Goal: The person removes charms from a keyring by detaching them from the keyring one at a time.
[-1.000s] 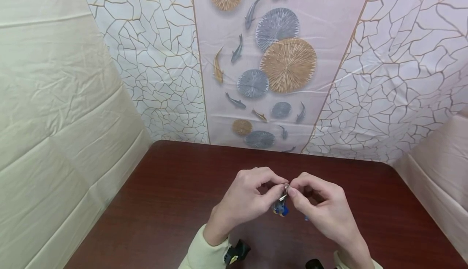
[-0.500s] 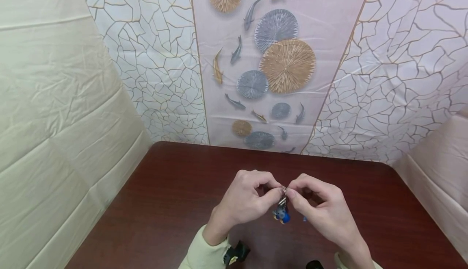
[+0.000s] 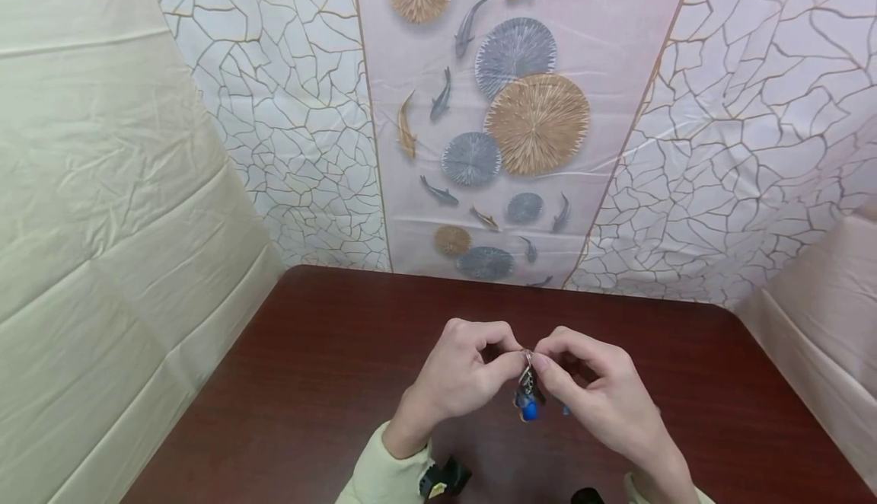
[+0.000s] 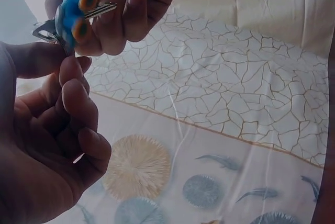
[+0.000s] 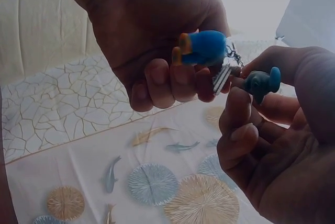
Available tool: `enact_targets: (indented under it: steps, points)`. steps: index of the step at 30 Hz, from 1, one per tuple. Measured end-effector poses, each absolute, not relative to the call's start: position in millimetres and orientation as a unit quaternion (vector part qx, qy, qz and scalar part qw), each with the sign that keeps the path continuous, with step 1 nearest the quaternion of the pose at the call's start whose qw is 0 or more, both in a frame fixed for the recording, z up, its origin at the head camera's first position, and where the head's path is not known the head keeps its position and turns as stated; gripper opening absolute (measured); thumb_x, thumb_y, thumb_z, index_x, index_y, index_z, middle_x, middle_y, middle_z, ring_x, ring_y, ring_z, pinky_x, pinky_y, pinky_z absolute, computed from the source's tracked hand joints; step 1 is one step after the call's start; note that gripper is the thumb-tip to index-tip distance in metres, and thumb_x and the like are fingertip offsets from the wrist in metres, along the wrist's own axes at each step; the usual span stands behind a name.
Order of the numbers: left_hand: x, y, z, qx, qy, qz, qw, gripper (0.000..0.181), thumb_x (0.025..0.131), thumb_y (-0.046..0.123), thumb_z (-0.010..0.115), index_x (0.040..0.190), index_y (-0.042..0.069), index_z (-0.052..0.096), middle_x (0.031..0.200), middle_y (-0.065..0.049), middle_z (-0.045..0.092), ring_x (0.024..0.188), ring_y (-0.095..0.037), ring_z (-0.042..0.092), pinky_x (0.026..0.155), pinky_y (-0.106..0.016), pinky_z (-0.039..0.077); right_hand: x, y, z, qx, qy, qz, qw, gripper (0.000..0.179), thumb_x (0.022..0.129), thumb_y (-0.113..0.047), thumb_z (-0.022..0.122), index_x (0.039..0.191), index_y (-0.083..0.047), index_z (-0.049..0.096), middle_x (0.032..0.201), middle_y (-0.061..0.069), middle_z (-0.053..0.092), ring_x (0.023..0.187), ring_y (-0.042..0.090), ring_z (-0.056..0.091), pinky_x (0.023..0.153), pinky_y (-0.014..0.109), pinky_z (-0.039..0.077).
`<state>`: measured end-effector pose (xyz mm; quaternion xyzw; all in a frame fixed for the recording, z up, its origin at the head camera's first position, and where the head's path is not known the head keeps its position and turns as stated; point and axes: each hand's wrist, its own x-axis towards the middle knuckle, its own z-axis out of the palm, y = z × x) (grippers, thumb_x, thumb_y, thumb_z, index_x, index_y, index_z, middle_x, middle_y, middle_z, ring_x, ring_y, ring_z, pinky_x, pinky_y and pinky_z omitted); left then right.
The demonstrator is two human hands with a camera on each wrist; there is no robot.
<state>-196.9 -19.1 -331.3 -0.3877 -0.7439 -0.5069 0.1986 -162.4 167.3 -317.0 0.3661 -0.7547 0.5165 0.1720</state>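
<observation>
In the head view my left hand [image 3: 459, 374] and right hand [image 3: 610, 393] meet above the table. Thumb and forefinger of each pinch a small metal key ring [image 3: 527, 357] between them. A blue figurine charm [image 3: 529, 409] hangs below it on a chain [image 5: 233, 54]. The right wrist view shows the figurine's orange feet, silver key blades [image 5: 222, 80] and a small teal animal-shaped charm [image 5: 261, 84] by the right fingertips. A silver key [image 4: 100, 10] sticks out behind the blue figurine [image 4: 76, 12] in the left wrist view. Fingertips hide part of the ring.
A dark red-brown table [image 3: 329, 367] lies under both hands. Behind it hangs a patterned cloth [image 3: 473, 207] with fish and round leaf prints, and pale cloth [image 3: 123, 260] covers the left side. A black device [image 3: 445, 477] sits at the left wrist.
Both hands have drifted slightly left, still pinching the key ring. The blue figurine hangs lower and has turned.
</observation>
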Motion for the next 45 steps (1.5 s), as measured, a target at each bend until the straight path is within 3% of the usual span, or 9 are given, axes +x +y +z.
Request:
enact_targets:
  steps: [12, 25, 33, 39, 45]
  points:
    - [-196.3, -17.2, -330.8, -0.34, -0.751, -0.547, 0.144, 0.022, 0.085, 0.008, 0.063, 0.064, 0.014, 0.06, 0.052, 0.004, 0.047, 0.051, 0.001, 0.039, 0.046, -0.014, 0.029, -163.3, 167.5, -317.9, 0.384, -0.746, 0.51, 0.19, 0.03, 0.086, 0.016, 0.061, 0.091, -0.013, 0.064, 0.077, -0.005, 0.057, 0.058, 0.004, 0.051, 0.045, 0.018, 0.043]
    - [-201.8, -19.6, -330.0, -0.31, -0.738, -0.595, 0.076, 0.024, 0.087, 0.008, 0.061, 0.063, 0.006, 0.06, 0.053, -0.008, 0.055, 0.053, -0.008, 0.05, 0.047, -0.019, 0.038, -164.1, 187.1, -316.3, 0.367, -0.768, 0.462, 0.249, 0.035, 0.079, 0.017, 0.067, 0.092, -0.015, 0.068, 0.079, -0.007, 0.059, 0.059, 0.002, 0.052, 0.047, 0.015, 0.042]
    - [-202.5, -24.0, -329.0, -0.314, -0.733, -0.602, 0.044, 0.023, 0.087, 0.006, 0.061, 0.064, 0.004, 0.06, 0.056, -0.011, 0.055, 0.053, -0.002, 0.048, 0.05, -0.02, 0.045, -169.9, 214.2, -332.7, 0.278, -0.858, 0.375, 0.216, 0.031, 0.086, 0.001, 0.071, 0.087, -0.029, 0.064, 0.072, -0.019, 0.054, 0.058, -0.004, 0.053, 0.049, 0.014, 0.044]
    - [-203.3, -27.4, -327.5, -0.316, -0.729, -0.608, -0.006, 0.022, 0.088, 0.006, 0.063, 0.066, 0.004, 0.059, 0.062, -0.009, 0.058, 0.057, -0.005, 0.051, 0.053, -0.02, 0.044, -181.3, 233.2, -357.7, 0.275, -0.872, 0.357, 0.189, 0.031, 0.086, -0.001, 0.072, 0.086, -0.03, 0.063, 0.065, -0.018, 0.051, 0.054, -0.003, 0.052, 0.05, 0.014, 0.041]
    - [-202.2, -26.9, -326.7, -0.309, -0.726, -0.614, -0.012, 0.022, 0.087, 0.004, 0.064, 0.066, 0.004, 0.058, 0.06, -0.007, 0.056, 0.056, -0.006, 0.049, 0.052, -0.019, 0.042, -194.4, 250.4, -387.1, 0.25, -0.893, 0.346, 0.146, 0.025, 0.088, -0.005, 0.07, 0.084, -0.029, 0.062, 0.058, -0.018, 0.05, 0.05, -0.003, 0.048, 0.046, 0.016, 0.038]
